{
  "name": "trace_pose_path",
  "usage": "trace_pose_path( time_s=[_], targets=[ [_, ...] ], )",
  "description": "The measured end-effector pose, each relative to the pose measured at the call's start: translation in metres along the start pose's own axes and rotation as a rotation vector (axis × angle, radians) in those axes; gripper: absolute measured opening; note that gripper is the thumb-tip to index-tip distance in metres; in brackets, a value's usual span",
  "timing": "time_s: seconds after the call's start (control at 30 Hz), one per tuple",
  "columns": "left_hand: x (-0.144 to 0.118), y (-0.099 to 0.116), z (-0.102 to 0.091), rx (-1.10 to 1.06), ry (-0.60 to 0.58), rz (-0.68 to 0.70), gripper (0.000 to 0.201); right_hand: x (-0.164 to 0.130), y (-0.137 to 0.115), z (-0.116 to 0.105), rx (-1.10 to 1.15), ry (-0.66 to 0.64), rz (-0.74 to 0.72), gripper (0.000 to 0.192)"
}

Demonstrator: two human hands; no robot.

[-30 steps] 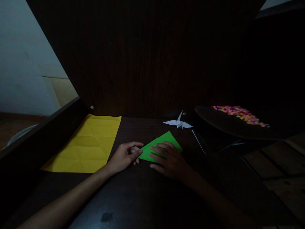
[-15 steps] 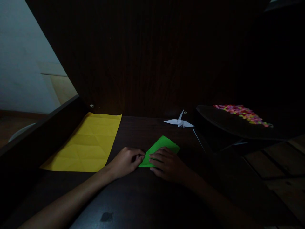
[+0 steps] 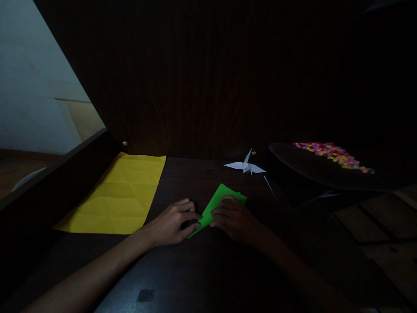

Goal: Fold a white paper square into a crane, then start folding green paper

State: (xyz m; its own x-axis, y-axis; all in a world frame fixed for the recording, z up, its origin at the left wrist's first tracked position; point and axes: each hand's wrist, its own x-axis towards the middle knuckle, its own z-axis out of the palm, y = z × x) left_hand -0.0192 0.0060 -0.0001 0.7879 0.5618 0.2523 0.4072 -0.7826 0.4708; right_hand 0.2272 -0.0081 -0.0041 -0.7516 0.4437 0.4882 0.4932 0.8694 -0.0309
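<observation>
A folded green paper point(image 3: 213, 206) lies aslant on the dark tabletop, its narrow tip toward me. At its lower left edge my left hand point(image 3: 177, 222) pinches the paper between thumb and fingers. My right hand point(image 3: 234, 217) is closed over the paper's right part, fingertips pressed on it and partly hiding it. Behind the paper stands a white origami crane point(image 3: 246, 167) with spread wings. To the left lies a large yellow sheet of paper point(image 3: 127, 191) with crease lines.
A dark wooden panel point(image 3: 195, 87) rises at the back, and a low dark ledge point(image 3: 65, 158) runs along the left. On the right, a dark curved object point(image 3: 302, 167) bears a strip of small pink, red and yellow pieces point(image 3: 332, 154). A thin white strip point(image 3: 269, 186) lies beside the crane.
The green paper has become narrower and turned, its lower tip now nearer me. My left hand's fingers have spread a little around its edge; my right hand has shifted slightly right.
</observation>
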Motion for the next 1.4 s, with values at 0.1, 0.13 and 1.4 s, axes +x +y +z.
trace_pose_path(
  time_s=[0.1,0.13,1.4],
  targets=[
    [-0.001,0.003,0.001,-0.042,0.004,0.015,0.020,0.000,0.001,0.000,-0.023,-0.001,0.046,0.022],
    [-0.001,0.004,0.002,-0.056,0.006,0.021,0.021,0.000,0.001,0.000,-0.029,-0.002,0.068,0.021],
    [-0.002,0.004,0.001,-0.017,-0.052,0.042,0.042,-0.005,0.011,-0.003,0.172,-0.033,0.161,0.016]
  ],
)
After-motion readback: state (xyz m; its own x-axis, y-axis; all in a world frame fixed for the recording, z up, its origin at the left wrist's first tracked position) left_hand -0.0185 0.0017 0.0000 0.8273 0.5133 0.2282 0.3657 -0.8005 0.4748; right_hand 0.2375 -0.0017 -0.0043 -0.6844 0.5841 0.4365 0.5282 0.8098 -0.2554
